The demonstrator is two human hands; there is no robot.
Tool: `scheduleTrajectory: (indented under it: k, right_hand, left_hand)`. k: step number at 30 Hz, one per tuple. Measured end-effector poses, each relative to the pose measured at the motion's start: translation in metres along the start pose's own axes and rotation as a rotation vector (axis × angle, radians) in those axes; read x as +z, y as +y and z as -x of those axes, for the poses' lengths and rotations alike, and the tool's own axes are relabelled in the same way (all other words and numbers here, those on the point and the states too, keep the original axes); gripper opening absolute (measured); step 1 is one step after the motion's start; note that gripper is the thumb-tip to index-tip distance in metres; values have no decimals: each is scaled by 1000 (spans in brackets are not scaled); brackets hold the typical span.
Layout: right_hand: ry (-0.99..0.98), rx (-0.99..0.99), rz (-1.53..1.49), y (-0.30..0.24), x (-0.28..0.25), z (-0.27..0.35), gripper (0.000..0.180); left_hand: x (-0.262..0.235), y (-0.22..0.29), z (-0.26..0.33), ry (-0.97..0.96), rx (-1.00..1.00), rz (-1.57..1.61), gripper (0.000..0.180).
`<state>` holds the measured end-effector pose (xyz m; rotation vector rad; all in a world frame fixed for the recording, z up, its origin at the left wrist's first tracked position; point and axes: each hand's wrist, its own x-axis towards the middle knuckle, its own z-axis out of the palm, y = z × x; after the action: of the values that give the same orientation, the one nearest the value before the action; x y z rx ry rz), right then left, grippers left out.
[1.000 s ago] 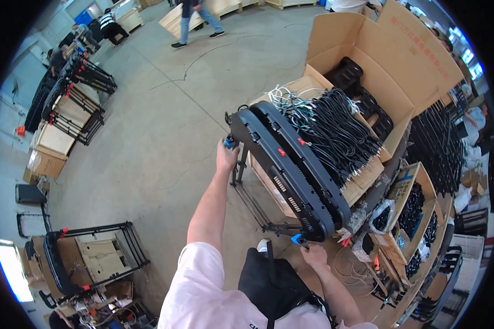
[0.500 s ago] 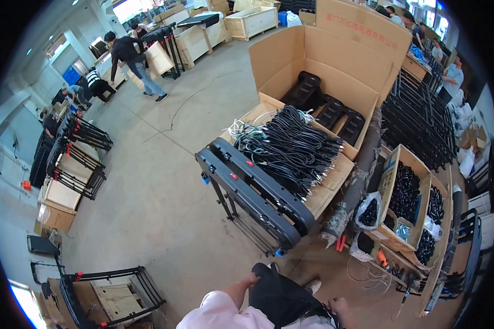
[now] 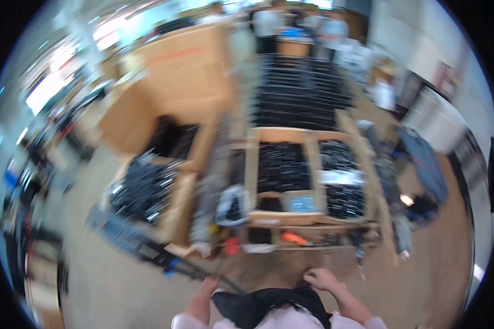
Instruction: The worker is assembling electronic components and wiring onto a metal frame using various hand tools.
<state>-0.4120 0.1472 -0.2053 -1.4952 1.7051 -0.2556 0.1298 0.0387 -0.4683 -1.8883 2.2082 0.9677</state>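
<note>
We see both hands low at the near edge, close to the chest. Our right hand (image 3: pixel 321 278) is curled, its fingers pinching the top of the black cloth (image 3: pixel 263 304) that hangs at our front. Our left hand (image 3: pixel 208 286) touches the same cloth on its left side; blur keeps us from telling whether it grips.

Just beyond the hands, on the floor, lies a divided wooden crate (image 3: pixel 307 181) filled with black parts. To the left stands an open cardboard box (image 3: pixel 184 203) of black cables, with a black folding frame (image 3: pixel 142 247) near it. Far off, people stand, blurred.
</note>
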Motion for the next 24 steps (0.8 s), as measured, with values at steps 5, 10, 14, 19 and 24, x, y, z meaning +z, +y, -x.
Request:
scheduleTrajectory:
  k: [5,10,14,19,24]
  right_hand:
    - [366,82,-126,92,-207,96,34]
    - [1271,239,-46,254,-394,192,21]
    - [1596,479,105,383,-509,240,20]
    - [1492,845,140,529,-564,238,60]
    - [1366,732,-120,560,-587,232,59]
  left_hand:
    - [45,178,25,-164,-489,645,24]
    - [41,356,45,-56,134,182,45]
    - [35,360,28,-226,-112,302,38]
    - [10,328,37,-135,13,91,35]
    - [-16,313,63,-83,-177,434,37]
